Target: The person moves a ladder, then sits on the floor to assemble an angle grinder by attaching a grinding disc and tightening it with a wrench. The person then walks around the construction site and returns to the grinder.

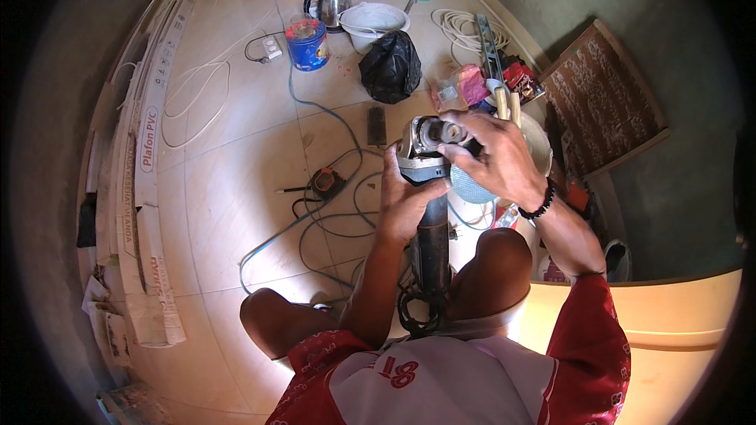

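Observation:
An angle grinder (431, 228) with a dark body stands upright between my knees, its metal head up. My left hand (405, 201) is closed around the grinder just under the head, thumb across its front. The fingers of my right hand (500, 153), above a black bead bracelet, are bent over the round metal flange (451, 133) on the head's spindle; the fingertips are partly hidden. Just under my right hand a round bluish textured surface (471, 187) shows in part. The grinder's cord (417, 315) lies coiled at the lower end of the body.
Cables and a black-and-orange tape measure (327, 182) lie on the tiled floor. Ahead are a black plastic bag (390, 68), a white bucket (370, 22), a blue can (307, 47) and a kettle (331, 5). Long cartons (150, 149) line the left wall; a brown panel (605, 98) leans at right.

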Available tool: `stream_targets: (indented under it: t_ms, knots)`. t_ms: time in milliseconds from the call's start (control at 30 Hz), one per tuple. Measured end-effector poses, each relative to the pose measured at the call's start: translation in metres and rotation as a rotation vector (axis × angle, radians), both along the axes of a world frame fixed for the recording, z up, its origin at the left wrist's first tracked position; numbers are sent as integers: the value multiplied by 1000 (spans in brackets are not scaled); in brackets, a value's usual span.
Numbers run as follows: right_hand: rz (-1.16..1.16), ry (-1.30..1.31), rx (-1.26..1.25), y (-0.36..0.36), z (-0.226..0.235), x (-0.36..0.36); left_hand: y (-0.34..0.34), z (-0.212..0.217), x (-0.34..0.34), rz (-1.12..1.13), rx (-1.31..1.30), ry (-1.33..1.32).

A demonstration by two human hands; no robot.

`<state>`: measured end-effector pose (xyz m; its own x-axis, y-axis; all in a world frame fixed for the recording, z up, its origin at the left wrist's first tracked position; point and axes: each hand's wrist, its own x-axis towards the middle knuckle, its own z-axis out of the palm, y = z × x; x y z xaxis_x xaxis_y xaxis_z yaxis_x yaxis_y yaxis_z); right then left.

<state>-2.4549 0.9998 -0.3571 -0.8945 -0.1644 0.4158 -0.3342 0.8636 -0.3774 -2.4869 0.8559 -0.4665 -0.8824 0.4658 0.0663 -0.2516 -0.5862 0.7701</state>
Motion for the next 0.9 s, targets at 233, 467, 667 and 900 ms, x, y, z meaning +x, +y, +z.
stream_targets:
  t_ms: [233, 467, 667, 900]
  knots:
    - [59, -296, -621, 20, 10, -1, -3, 2, -1, -11, -38, -22]
    - [145, -443, -886, 14, -13, -13, -1, 2, -1, 6, -54, 14]
    - [66, -410, -894, 14, -31, -19, 4, -1, 1, -14, -4, -36]
    - [57, -189, -351, 13, -31, -7, 4, -8, -1, -27, -36, -43]
